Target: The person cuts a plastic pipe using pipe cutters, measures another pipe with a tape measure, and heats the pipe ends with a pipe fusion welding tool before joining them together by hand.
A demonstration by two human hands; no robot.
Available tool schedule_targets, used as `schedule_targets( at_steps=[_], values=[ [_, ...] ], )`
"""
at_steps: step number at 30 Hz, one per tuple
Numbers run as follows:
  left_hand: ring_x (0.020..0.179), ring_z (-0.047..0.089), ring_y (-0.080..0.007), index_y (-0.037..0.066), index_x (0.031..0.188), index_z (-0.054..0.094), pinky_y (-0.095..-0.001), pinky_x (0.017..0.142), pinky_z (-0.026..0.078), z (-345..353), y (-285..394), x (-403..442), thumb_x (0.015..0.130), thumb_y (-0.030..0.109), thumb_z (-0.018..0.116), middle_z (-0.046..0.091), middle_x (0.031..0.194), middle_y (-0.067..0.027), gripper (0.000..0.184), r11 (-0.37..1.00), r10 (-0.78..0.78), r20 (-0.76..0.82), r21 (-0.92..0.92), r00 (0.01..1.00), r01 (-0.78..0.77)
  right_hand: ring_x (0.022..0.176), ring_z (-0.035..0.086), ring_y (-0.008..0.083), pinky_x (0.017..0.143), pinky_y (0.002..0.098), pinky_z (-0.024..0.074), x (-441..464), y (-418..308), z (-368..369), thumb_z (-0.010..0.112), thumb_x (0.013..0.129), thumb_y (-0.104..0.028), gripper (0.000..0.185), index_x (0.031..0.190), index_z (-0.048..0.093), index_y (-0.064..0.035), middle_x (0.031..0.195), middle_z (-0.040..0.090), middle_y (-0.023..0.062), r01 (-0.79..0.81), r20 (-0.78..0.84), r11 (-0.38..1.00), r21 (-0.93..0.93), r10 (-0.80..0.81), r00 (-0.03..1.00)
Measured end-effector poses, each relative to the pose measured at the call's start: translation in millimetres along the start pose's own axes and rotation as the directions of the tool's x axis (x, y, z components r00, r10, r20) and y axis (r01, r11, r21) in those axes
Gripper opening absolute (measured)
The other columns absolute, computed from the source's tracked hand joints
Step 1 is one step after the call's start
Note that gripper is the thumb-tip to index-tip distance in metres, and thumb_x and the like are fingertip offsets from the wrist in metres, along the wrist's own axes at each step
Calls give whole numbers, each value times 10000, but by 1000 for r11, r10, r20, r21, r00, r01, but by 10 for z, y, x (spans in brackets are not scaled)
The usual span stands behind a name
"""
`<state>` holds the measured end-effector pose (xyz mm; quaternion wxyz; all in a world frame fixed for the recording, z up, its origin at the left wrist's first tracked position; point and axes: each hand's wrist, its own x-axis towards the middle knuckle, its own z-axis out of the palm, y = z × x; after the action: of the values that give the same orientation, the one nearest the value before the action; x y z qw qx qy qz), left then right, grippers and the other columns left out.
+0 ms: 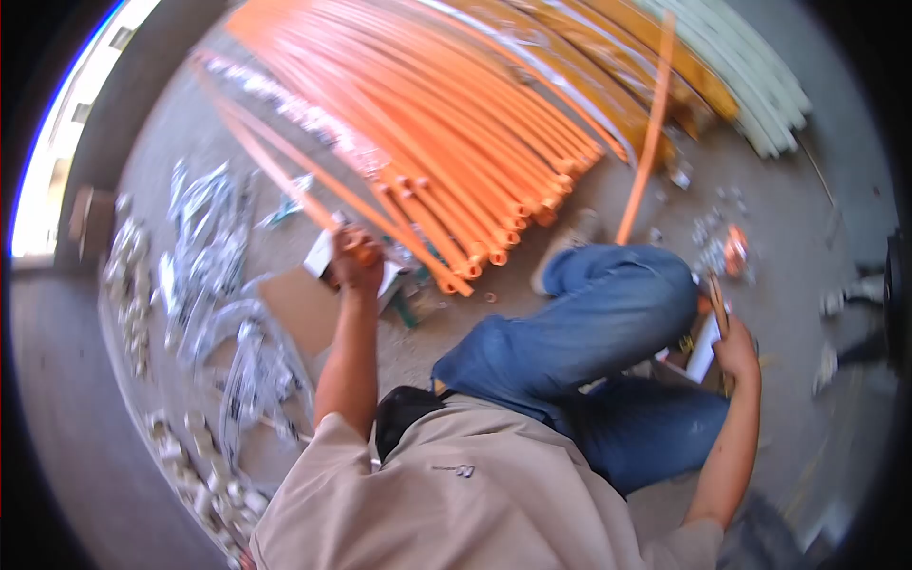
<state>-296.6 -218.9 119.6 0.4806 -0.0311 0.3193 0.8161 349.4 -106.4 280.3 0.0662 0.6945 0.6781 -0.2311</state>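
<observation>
My left hand (357, 258) is closed around an orange plastic pipe (275, 176), which slants from the upper left down into my fingers. Beneath that hand lie a cardboard piece (299, 309) and a white sheet partly covered by it. On the right, my right hand (736, 353) grips a narrow tan and dark tool (718, 306); its kind is too blurred to name. Close beside it is a small open box (701, 351) with a white flap. My bent legs in jeans (589, 313) lie between the two hands.
Many orange pipes (446, 142) lie in a row ahead, with a single pipe (651, 133) beside my knee. White pipes (750, 85) lie at the upper right. Clear plastic bags (204, 228) and white fittings (204, 465) line the left. Another person's shoes (828, 366) show far right.
</observation>
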Motion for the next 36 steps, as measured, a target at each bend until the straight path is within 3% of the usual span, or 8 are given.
schedule_targets(
  at_steps=[5,7,19,24,27,28,30,36],
  values=[
    [579,565,-144,121,886,539,-272,514,476,-51,-342,241,968,399,524,559,674,-3,290,951,-7,-213,301,977,72,873,635,172,761,337,516,-1,591,37,650,780,-39,420,1195,611,17,977,659,86,-218,216,702,678,93,972],
    [596,579,-161,121,951,540,-279,531,498,-450,-507,571,983,396,486,577,714,-32,282,911,-194,-323,292,926,293,921,641,192,803,346,535,-124,440,-90,634,803,-27,461,1258,573,20,1056,665,90,-230,321,481,846,-114,940],
    [704,553,-215,123,1096,532,-349,675,518,-688,-1138,825,948,376,594,599,914,-107,300,345,-358,-669,553,651,758,1028,634,166,868,312,540,-170,423,-76,604,825,-25,617,1420,445,-43,1221,651,120,-239,302,247,939,-261,917],
    [634,556,-113,51,958,600,-232,557,479,-97,-1431,754,950,211,560,583,798,-33,165,75,-414,-267,943,871,324,1054,633,177,927,302,503,-200,239,-159,612,824,-23,627,1426,434,-13,1214,658,127,-170,212,190,967,-229,950],
    [802,634,-144,-54,1152,629,-262,702,516,731,-1702,794,983,270,556,669,944,-78,373,-106,-617,57,982,785,-155,1131,622,220,974,353,516,-208,195,-253,593,825,-38,642,1436,409,36,1271,618,175,-82,126,183,980,-243,962],
    [855,654,-171,-78,1209,617,-287,773,515,807,-1876,953,979,290,566,697,1016,-133,437,-7,-592,35,999,805,-49,1125,624,222,977,355,515,-200,205,-261,589,835,-44,628,1429,410,47,1270,617,176,-39,74,164,986,-216,974],
    [897,679,-193,-53,1183,634,-315,803,519,968,-2283,1289,954,298,590,713,980,-169,421,49,-641,311,929,702,-367,1134,614,226,967,354,507,-186,211,-315,575,860,-62,582,1404,421,73,1283,605,187,37,-10,152,988,-174,985],
    [971,692,-353,32,1122,679,-416,844,535,2193,-3435,724,880,224,643,713,1025,-203,312,-340,-797,250,568,550,-750,1159,600,235,1008,358,462,-122,388,-408,573,858,-57,526,1354,469,84,1249,623,187,149,-147,39,988,-36,988]
  ],
)
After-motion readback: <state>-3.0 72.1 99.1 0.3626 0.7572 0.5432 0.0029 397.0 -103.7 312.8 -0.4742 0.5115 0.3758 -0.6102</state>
